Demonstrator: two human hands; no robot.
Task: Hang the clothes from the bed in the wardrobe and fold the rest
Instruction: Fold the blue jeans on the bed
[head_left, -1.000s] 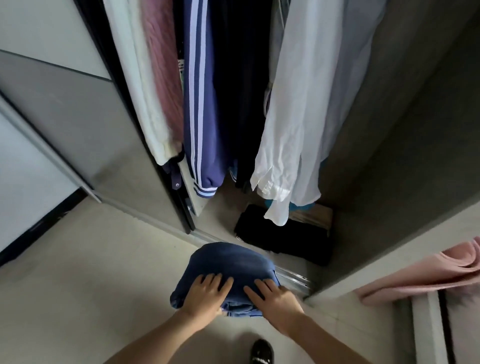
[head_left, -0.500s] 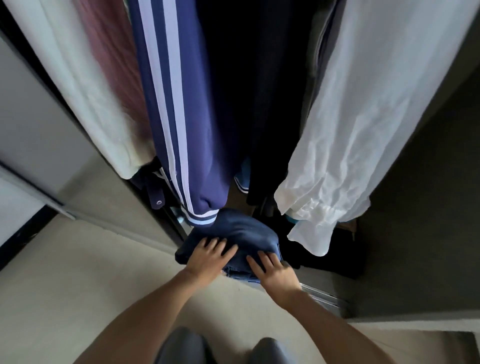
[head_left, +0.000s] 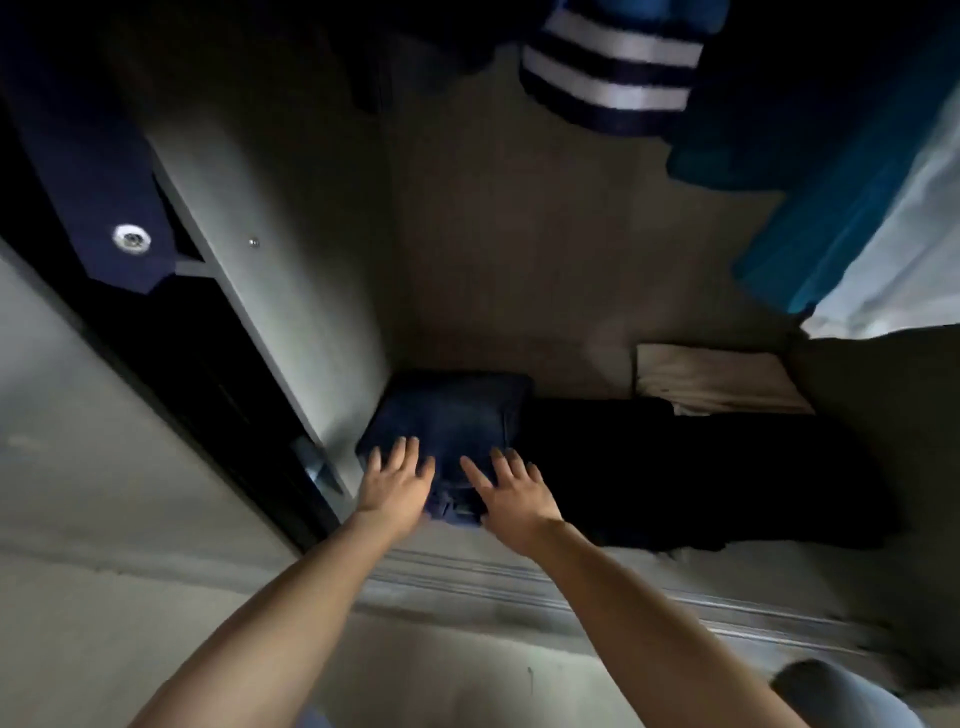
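Wardrobe (head_left: 519, 249) interior is dim, with a striped cuff (head_left: 608, 78) hanging above and a black folded pile (head_left: 675, 467) on its floor. The folded blue garment (head_left: 452, 415), carried in mid-air a moment ago, now lies in the left corner just beside that pile. The left hand (head_left: 395, 483) and right hand (head_left: 511, 493) rest flat on it, fingers straight and released, so this piece looks stowed.

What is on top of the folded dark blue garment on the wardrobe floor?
The left hand and right hand, fingers straight, lie on the near end of the folded dark blue garment. Nothing beneath it shows.
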